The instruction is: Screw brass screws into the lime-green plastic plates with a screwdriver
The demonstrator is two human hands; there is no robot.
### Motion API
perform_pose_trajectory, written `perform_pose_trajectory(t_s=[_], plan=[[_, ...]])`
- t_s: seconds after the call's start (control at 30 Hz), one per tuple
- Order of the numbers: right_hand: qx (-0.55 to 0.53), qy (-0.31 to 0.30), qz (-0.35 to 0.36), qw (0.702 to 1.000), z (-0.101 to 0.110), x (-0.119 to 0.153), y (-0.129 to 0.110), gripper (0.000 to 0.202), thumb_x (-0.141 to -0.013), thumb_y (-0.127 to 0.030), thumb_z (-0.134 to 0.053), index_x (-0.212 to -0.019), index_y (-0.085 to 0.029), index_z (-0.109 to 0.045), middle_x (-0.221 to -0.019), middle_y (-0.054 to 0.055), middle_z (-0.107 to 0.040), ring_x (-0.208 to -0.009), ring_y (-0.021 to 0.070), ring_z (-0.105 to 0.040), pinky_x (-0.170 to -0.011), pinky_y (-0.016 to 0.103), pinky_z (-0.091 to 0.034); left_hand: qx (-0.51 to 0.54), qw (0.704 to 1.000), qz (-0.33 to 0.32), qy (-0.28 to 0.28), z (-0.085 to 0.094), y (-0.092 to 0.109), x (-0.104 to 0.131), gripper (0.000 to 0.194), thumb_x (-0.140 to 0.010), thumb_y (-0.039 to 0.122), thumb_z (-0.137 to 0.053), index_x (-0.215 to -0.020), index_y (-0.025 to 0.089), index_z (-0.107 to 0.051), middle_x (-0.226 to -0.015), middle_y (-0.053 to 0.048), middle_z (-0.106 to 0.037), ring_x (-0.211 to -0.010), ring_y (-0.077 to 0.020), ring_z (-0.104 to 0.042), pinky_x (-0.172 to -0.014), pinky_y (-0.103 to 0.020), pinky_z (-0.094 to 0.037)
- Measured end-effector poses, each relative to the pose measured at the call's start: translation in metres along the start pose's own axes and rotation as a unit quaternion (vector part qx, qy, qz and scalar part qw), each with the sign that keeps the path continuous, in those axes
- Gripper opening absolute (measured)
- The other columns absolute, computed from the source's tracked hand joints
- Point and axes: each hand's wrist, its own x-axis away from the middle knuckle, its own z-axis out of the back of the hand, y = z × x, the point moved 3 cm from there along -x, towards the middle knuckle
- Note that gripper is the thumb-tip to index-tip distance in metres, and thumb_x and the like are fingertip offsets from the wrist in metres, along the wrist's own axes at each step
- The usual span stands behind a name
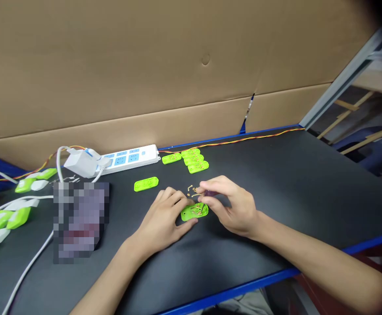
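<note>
A light-green plastic shell (195, 211) with small metal parts inside lies on the black tabletop. My left hand (164, 218) is closed around its left end, thumb along the near edge and fingers along the far edge. Above the shell's right end, my right hand (232, 205) pinches a small screwdriver (210, 193) with a dark purple handle. Its thin shaft slants down into the shell; the tip is too small to see clearly. Just beyond, several tiny brass-coloured pieces (190, 189) lie loose. A similar green shell (146, 184) rests further left, apart from both hands.
Several green shells (196, 162) with parts inside sit toward the back. Behind them stand a white power strip (135, 156) with a plugged-in adapter and a cardboard wall (178, 65). A pixelated object (82, 223), white cables and green-and-white pieces (20, 216) occupy the left.
</note>
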Motion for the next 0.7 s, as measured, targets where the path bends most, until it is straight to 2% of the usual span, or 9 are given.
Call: perform_pose_trajectory(t_s=[0.17, 0.4, 0.5, 0.6, 0.7], plan=[[0.002, 0.001, 0.006, 1.0, -0.001, 0.001, -0.001, 0.037, -0.088, -0.012, -0.06, -0.123, -0.022, -0.053, -0.097, 0.005, -0.074, -0.09, 0.0132, -0.071, -0.075, 0.024, -0.061, 0.001, 1.0, 0.001, -0.004, 0.0, 0.0, 0.0, 0.026, -0.089, 0.04, -0.06, -0.104, 0.019, -0.06, -0.097, -0.005, -0.062, -0.092, -0.0221, -0.047, -0.08, -0.038, -0.041], [-0.037, -0.03, -0.031, 0.998, -0.004, 0.004, 0.001, 0.038, -0.089, -0.007, -0.052, -0.125, -0.018, -0.049, -0.106, 0.01, -0.072, -0.094, 0.0147, -0.072, -0.078, 0.027, -0.062, 0.002, 1.0, 0.005, -0.007, -0.002, 0.0, 0.0, 0.026, -0.089, 0.04, -0.059, -0.103, 0.018, -0.061, -0.096, -0.006, -0.062, -0.092, -0.0224, -0.047, -0.08, -0.038, -0.041], [-0.017, -0.027, 0.008, 0.999, -0.003, 0.001, -0.004, 0.03, -0.088, -0.008, -0.054, -0.116, -0.019, -0.054, -0.1, 0.009, -0.072, -0.092, 0.0155, -0.071, -0.077, 0.028, -0.061, 0.0, 1.0, 0.005, -0.006, -0.002, 0.001, 0.0, 0.027, -0.09, 0.041, -0.058, -0.104, 0.018, -0.061, -0.096, -0.006, -0.062, -0.091, -0.0226, -0.047, -0.08, -0.038, -0.042], [0.028, -0.022, 0.039, 0.999, -0.001, 0.0, -0.008, 0.017, -0.086, -0.017, -0.064, -0.102, -0.021, -0.061, -0.09, 0.005, -0.068, -0.077, 0.0118, -0.069, -0.065, 0.022, -0.058, 0.002, 1.0, 0.0, 0.002, 0.0, 0.001, 0.0, 0.024, -0.09, 0.041, -0.057, -0.1, 0.019, -0.061, -0.093, -0.006, -0.061, -0.09, -0.0223, -0.047, -0.078, -0.037, -0.042], [0.041, -0.02, 0.043, 0.998, 0.0, 0.0, -0.01, 0.018, -0.084, -0.016, -0.067, -0.101, -0.022, -0.062, -0.087, 0.003, -0.069, -0.072, 0.0094, -0.068, -0.062, 0.018, -0.056, 0.009, 1.0, -0.005, 0.003, 0.0, 0.001, 0.001, 0.023, -0.09, 0.041, -0.057, -0.097, 0.02, -0.062, -0.092, -0.005, -0.061, -0.088, -0.0216, -0.047, -0.077, -0.037, -0.042]])
